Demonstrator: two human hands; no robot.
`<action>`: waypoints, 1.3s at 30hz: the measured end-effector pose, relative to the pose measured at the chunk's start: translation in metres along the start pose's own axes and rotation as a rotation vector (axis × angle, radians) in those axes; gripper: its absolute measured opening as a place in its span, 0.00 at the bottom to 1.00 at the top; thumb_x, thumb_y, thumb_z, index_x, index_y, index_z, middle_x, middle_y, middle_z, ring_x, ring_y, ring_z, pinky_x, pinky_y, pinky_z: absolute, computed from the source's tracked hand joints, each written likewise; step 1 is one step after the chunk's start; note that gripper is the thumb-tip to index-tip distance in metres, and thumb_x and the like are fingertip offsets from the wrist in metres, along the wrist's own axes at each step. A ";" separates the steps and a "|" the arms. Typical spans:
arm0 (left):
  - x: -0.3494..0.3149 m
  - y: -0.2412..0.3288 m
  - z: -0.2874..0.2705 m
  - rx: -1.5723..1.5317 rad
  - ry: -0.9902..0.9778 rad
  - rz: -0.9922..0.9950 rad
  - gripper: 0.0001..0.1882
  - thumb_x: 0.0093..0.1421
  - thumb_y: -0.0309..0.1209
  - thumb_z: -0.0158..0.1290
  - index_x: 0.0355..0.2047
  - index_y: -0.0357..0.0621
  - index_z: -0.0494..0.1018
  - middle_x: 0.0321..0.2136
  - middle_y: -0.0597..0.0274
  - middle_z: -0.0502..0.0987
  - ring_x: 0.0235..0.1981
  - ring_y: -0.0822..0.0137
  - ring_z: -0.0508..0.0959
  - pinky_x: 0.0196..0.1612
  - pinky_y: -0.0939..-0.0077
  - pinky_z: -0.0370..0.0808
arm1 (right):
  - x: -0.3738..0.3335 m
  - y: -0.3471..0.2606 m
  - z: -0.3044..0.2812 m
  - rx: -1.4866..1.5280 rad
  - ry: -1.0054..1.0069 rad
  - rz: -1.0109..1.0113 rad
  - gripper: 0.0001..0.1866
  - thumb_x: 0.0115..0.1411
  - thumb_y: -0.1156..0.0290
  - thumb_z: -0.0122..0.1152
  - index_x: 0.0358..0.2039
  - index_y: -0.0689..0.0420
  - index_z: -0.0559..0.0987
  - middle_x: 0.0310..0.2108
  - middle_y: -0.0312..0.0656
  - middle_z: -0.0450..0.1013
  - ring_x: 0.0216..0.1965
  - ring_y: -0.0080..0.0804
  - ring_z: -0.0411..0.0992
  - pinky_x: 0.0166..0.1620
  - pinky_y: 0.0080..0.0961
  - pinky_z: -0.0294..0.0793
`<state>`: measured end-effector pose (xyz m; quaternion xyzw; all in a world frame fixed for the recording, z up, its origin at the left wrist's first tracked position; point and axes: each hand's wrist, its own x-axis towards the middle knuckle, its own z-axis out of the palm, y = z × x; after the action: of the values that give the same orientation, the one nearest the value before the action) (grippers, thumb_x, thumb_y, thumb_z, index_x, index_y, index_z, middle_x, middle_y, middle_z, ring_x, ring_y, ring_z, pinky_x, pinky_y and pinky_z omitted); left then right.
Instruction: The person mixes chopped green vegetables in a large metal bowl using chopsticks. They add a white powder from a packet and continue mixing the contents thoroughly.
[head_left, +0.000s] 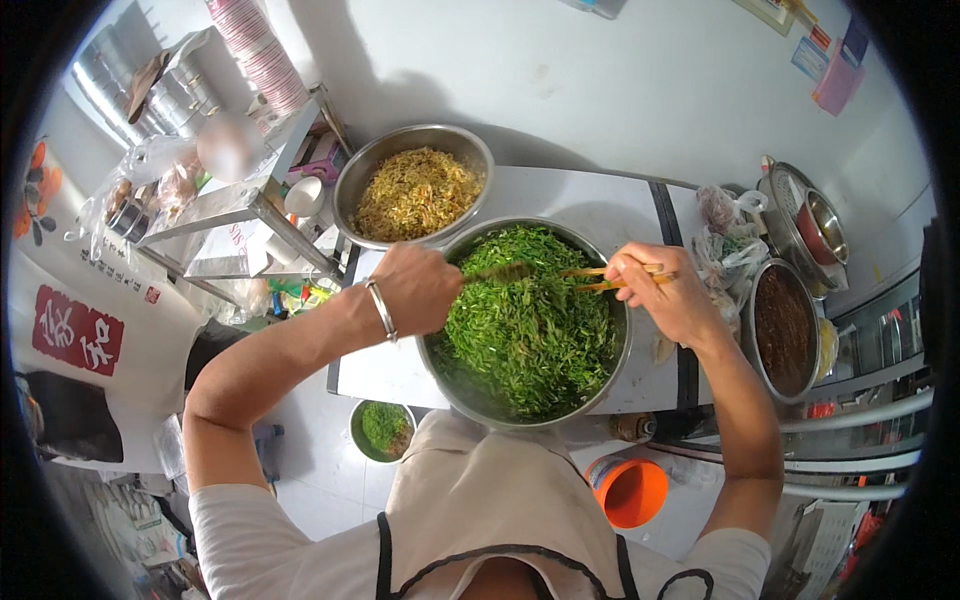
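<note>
A large steel bowl (429, 366) full of chopped green vegetables (530, 330) stands on the white table in front of me. My left hand (417, 288), with a silver bangle at the wrist, is closed around a brown stick-like utensil (498, 272) at the bowl's left rim. Motion smears that utensil, and its exact kind does not show. Over the right side of the bowl, my right hand (668, 288) grips a pair of wooden chopsticks (600, 279). Their tips point left, over or into the greens; exact contact is hard to see.
Behind and left is a steel bowl (343, 205) of yellowish chopped food (418, 190). A metal rack (262, 200) borders the left. To the right stand plastic bags (735, 255) and a dark-filled basin (785, 330). Below are a small bowl of greens (383, 425) and an orange bucket (628, 492).
</note>
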<state>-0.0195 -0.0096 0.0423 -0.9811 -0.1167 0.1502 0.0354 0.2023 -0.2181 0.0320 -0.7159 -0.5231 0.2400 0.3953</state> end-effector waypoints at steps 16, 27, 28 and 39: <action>0.046 -0.052 0.164 -0.301 -0.397 -0.113 0.15 0.49 0.32 0.52 0.27 0.29 0.77 0.28 0.39 0.78 0.33 0.44 0.79 0.37 0.58 0.76 | -0.050 0.170 0.084 0.558 0.163 0.612 0.15 0.61 0.66 0.47 0.25 0.63 0.76 0.21 0.48 0.74 0.17 0.32 0.76 0.19 0.23 0.79; 0.033 0.008 0.175 -1.001 -0.366 -0.202 0.15 0.55 0.38 0.54 0.20 0.41 0.81 0.12 0.58 0.75 0.13 0.64 0.72 0.20 0.69 0.69 | -0.041 0.148 0.111 0.657 0.346 0.351 0.16 0.63 0.65 0.46 0.24 0.62 0.75 0.18 0.41 0.73 0.17 0.26 0.74 0.20 0.22 0.76; 0.033 0.007 0.172 -1.012 -0.310 -0.157 0.16 0.56 0.39 0.54 0.20 0.40 0.80 0.12 0.56 0.75 0.13 0.62 0.72 0.21 0.68 0.69 | -0.035 0.132 0.100 0.572 0.301 0.321 0.16 0.65 0.66 0.44 0.25 0.62 0.75 0.19 0.40 0.73 0.17 0.25 0.73 0.21 0.20 0.75; 0.019 -0.007 0.029 -0.252 -0.142 -0.054 0.16 0.53 0.36 0.51 0.19 0.32 0.75 0.20 0.39 0.75 0.26 0.43 0.77 0.33 0.55 0.75 | -0.001 0.030 0.009 -0.045 -0.017 0.155 0.15 0.64 0.68 0.44 0.26 0.62 0.74 0.19 0.39 0.72 0.18 0.23 0.73 0.22 0.17 0.72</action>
<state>-0.0125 0.0024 0.0102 -0.9611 -0.1632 0.2025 -0.0925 0.2118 -0.2202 0.0022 -0.7607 -0.4748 0.2642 0.3551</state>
